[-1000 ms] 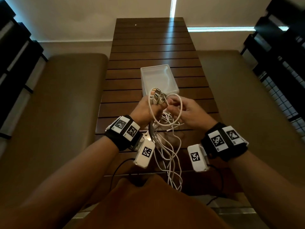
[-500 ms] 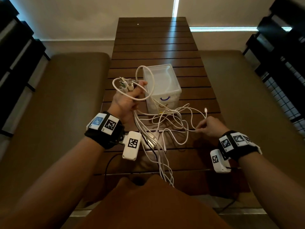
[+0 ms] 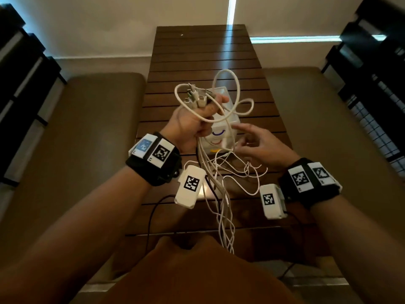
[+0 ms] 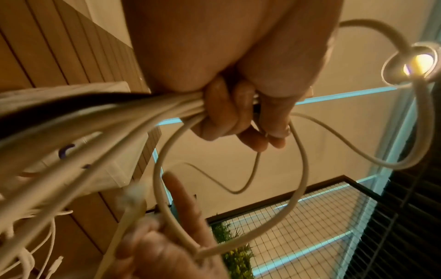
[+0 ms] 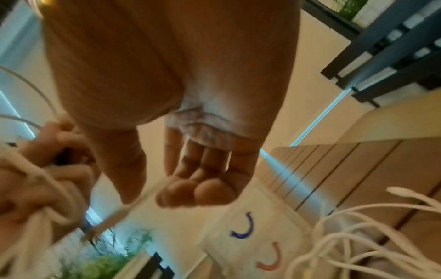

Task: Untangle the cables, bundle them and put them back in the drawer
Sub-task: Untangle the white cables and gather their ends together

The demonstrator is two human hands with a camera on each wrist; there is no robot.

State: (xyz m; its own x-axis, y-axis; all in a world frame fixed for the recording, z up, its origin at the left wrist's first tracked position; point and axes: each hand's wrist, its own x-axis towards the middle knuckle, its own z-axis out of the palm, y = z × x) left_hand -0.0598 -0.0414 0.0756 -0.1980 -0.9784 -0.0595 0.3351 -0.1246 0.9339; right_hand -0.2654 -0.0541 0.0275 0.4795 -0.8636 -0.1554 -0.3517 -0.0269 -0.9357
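Left bench (image 3: 87,119) beside slatted table (image 3: 206,51). Left hand (image 3: 192,121) raised over table, fingers curled round bunch of white cables (image 3: 221,194); metal plug ends (image 3: 195,97) stick up from the fist, loops arch above, loose ends hang past table's near edge. Behind it, white plastic drawer (image 3: 221,137), front marked with blue and red curves, no readable text. Right hand (image 3: 260,143) near drawer, fingers loosely spread; 1 cable end (image 5: 112,219) lies by thumb, grip unclear.
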